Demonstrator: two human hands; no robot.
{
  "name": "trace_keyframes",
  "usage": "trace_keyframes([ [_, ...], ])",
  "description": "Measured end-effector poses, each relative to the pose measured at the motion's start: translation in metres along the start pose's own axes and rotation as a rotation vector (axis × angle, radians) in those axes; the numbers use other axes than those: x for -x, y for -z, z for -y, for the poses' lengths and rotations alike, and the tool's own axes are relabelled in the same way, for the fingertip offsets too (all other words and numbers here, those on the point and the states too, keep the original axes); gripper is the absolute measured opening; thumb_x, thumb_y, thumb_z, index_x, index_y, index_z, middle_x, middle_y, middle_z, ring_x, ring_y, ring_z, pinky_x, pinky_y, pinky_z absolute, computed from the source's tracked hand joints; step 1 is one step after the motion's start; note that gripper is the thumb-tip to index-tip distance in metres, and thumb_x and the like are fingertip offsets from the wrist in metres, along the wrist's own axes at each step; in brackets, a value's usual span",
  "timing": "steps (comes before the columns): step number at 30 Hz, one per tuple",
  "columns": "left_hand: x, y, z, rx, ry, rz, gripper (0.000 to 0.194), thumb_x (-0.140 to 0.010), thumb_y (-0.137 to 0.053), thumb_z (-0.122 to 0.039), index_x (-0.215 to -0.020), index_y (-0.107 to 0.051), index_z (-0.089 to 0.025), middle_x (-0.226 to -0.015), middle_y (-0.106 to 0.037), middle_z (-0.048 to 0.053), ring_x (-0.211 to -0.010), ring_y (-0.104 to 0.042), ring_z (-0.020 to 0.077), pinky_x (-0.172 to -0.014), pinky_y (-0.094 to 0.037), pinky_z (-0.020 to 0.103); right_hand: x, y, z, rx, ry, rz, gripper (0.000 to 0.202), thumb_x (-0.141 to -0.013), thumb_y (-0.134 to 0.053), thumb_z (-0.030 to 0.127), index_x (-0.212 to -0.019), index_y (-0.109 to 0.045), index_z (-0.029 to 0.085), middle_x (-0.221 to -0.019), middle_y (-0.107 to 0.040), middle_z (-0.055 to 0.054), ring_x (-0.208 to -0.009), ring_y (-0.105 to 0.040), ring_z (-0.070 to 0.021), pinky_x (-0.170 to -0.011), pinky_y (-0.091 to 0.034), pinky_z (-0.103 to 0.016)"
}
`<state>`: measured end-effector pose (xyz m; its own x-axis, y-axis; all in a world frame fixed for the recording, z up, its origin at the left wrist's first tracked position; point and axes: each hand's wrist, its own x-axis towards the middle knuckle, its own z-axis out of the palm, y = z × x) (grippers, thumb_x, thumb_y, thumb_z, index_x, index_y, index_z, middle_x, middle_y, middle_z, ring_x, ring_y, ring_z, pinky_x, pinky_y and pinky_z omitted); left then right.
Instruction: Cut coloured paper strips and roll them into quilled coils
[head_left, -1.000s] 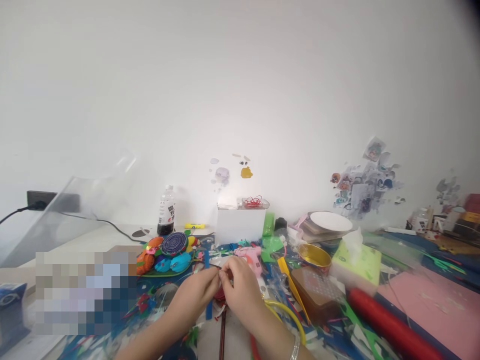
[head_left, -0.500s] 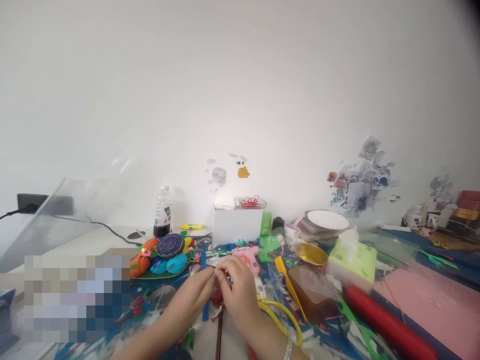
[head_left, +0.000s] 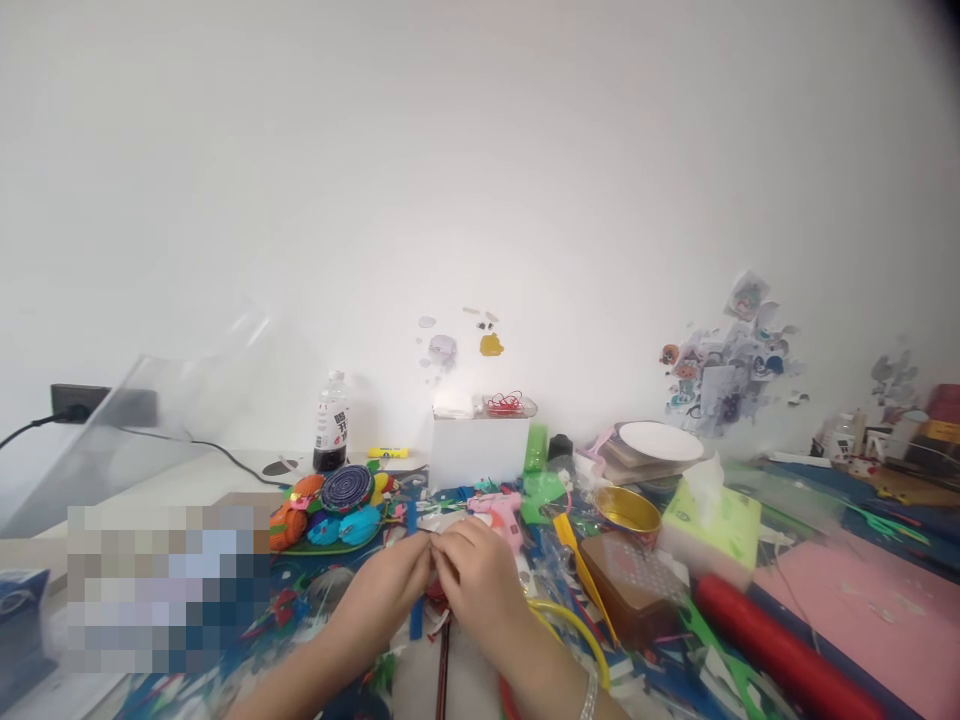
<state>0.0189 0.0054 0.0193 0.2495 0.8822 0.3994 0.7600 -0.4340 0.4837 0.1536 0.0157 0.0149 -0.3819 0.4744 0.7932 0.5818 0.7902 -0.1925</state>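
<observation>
Fingertips pressed together, my left hand (head_left: 390, 587) and my right hand (head_left: 480, 580) meet above the middle of the cluttered table. What they pinch is too small and hidden to name. Just under them a red item (head_left: 436, 592) shows partly between the palms. A thin dark stick (head_left: 443, 675) runs from below the hands toward the near edge, over a grey board (head_left: 469, 660). Directly behind the right hand lies a pink glue gun (head_left: 501, 508). A blue strip (head_left: 415, 615) lies beside the left fingers.
Colourful yarn craft (head_left: 346, 490) and a bottle (head_left: 331, 425) stand at left. A white box (head_left: 478, 450) is behind. On the right are a gold tin (head_left: 628, 512), brown container (head_left: 626, 585), tissue pack (head_left: 712, 525), red roll (head_left: 780, 650) and yellow hoop (head_left: 589, 630).
The whole view has shifted slightly, so the objects appear a little farther right. Both hands stay joined at the fingertips, with the right fingers closed a bit more over the left.
</observation>
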Motion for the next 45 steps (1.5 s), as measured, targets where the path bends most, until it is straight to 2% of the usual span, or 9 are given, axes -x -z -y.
trace_keyframes([
  [4, 0.000, 0.002, -0.001, -0.056, 0.012, 0.029, 0.026, -0.082, -0.023, -0.030, -0.061, -0.036, -0.022, -0.062, -0.050, 0.000, -0.056, -0.043, 0.0162, -0.053, -0.031, 0.026, -0.001, -0.002, -0.006, -0.094, -0.053, 0.011, 0.020, -0.078, -0.047, 0.010, -0.068, -0.061, 0.019, -0.066, -0.059, -0.002, -0.066, -0.052, -0.0169, -0.060, -0.040, -0.027],
  [11, -0.001, 0.004, -0.002, -0.027, 0.015, 0.067, 0.025, -0.081, -0.024, -0.029, -0.060, -0.035, -0.022, -0.061, -0.048, -0.001, -0.056, -0.041, 0.0154, -0.053, -0.030, 0.025, 0.000, -0.005, -0.016, -0.140, -0.058, 0.029, 0.018, -0.078, -0.049, 0.009, -0.071, -0.062, 0.020, -0.069, -0.061, -0.001, -0.067, -0.054, -0.0151, -0.063, -0.041, -0.025],
  [17, -0.001, 0.005, -0.005, 0.010, 0.006, 0.081, 0.024, -0.082, -0.022, -0.028, -0.060, -0.032, -0.022, -0.059, -0.043, -0.003, -0.056, -0.037, 0.0145, -0.052, -0.028, 0.025, -0.001, 0.004, -0.015, 0.066, 0.157, 0.045, 0.020, -0.082, -0.042, 0.011, -0.072, -0.058, 0.016, -0.068, -0.057, -0.003, -0.066, -0.049, -0.0160, -0.059, -0.038, -0.026],
  [21, -0.001, 0.004, -0.005, -0.029, 0.009, 0.101, 0.025, -0.082, -0.021, -0.027, -0.060, -0.031, -0.022, -0.060, -0.044, -0.002, -0.056, -0.038, 0.0152, -0.052, -0.028, 0.025, -0.002, 0.007, -0.013, 0.263, 0.269, 0.069, 0.026, -0.083, -0.037, 0.010, -0.065, -0.055, 0.016, -0.062, -0.053, -0.004, -0.060, -0.045, -0.0169, -0.055, -0.035, -0.028],
  [26, 0.000, 0.005, -0.005, -0.143, 0.031, 0.123, 0.025, -0.083, -0.021, -0.026, -0.061, -0.032, -0.022, -0.061, -0.047, 0.000, -0.056, -0.042, 0.0162, -0.052, -0.027, 0.026, 0.000, 0.003, -0.016, 0.120, 0.155, 0.094, 0.020, -0.082, -0.042, 0.008, -0.070, -0.056, 0.017, -0.067, -0.057, -0.003, -0.064, -0.048, -0.0155, -0.057, -0.036, -0.025],
  [32, -0.002, 0.003, -0.002, -0.276, 0.016, 0.171, 0.024, -0.082, -0.021, -0.023, -0.062, -0.035, -0.022, -0.062, -0.052, 0.002, -0.057, -0.047, 0.0169, -0.052, -0.026, 0.025, 0.001, -0.001, -0.018, 0.019, 0.071, 0.126, 0.019, -0.079, -0.047, 0.007, -0.066, -0.055, 0.017, -0.065, -0.057, -0.001, -0.064, -0.049, -0.0141, -0.058, -0.036, -0.023],
  [39, -0.003, 0.003, -0.002, -0.303, 0.021, 0.179, 0.025, -0.082, -0.022, -0.021, -0.063, -0.039, -0.022, -0.066, -0.058, 0.005, -0.060, -0.052, 0.0182, -0.053, -0.030, 0.025, 0.002, -0.008, -0.012, 0.022, 0.054, 0.049, 0.021, -0.071, -0.044, 0.005, -0.055, -0.047, 0.018, -0.056, -0.050, 0.000, -0.057, -0.044, -0.0141, -0.053, -0.032, -0.023],
  [45, -0.002, 0.005, -0.006, -0.306, 0.024, 0.181, 0.025, -0.082, -0.024, -0.021, -0.063, -0.041, -0.021, -0.065, -0.058, 0.004, -0.058, -0.051, 0.0170, -0.052, -0.029, 0.025, 0.003, -0.012, -0.011, 0.038, 0.055, 0.001, 0.020, -0.067, -0.043, 0.005, -0.053, -0.040, 0.019, -0.055, -0.046, 0.001, -0.055, -0.041, -0.0137, -0.052, -0.031, -0.023],
])
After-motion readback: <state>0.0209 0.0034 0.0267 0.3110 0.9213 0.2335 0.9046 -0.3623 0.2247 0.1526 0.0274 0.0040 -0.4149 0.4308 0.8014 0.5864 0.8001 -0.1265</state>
